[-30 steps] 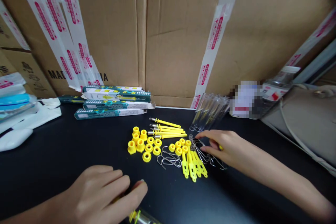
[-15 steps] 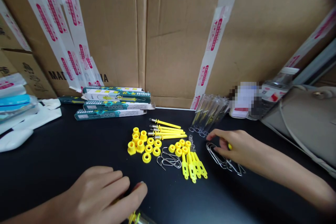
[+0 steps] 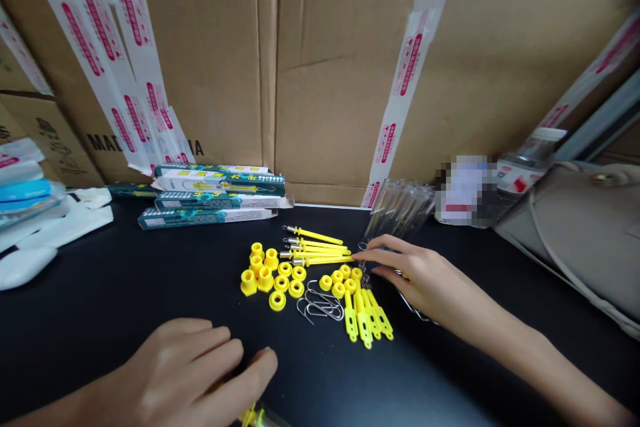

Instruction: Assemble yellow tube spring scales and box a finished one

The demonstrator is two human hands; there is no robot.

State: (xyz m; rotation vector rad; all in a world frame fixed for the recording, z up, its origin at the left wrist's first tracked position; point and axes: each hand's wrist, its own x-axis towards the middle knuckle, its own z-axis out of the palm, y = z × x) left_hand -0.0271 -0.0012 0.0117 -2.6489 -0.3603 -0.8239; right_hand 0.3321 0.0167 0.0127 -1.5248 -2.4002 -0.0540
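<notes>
My left hand [image 3: 185, 370] is closed around a clear spring scale tube [image 3: 270, 419] with a yellow fitting at its end, mostly hidden below the fingers. Reaching over the table, my right hand [image 3: 415, 273] has its index finger and thumb at the small coil springs [image 3: 365, 273]. A bit of yellow shows under its palm, held by the curled fingers; its shape is hidden. Beside the fingertips lie yellow rods with metal ends [image 3: 320, 259], small yellow caps [image 3: 339, 289] and yellow slotted pieces [image 3: 363, 323]. Wire hooks [image 3: 320, 307] lie left of these.
Yellow flanged nuts [image 3: 265, 278] and rings [image 3: 277, 300] lie left of centre. Clear tubes [image 3: 400, 207] stand tilted behind my right hand. Printed boxes [image 3: 215, 200] are stacked at the back. A bottle [image 3: 525, 167] and a grey bag [image 3: 580, 233] are at right.
My right hand has moved left from the wire hooks on the right to the coil springs, its fingers stretching out further. My left hand stays in place with the tube.
</notes>
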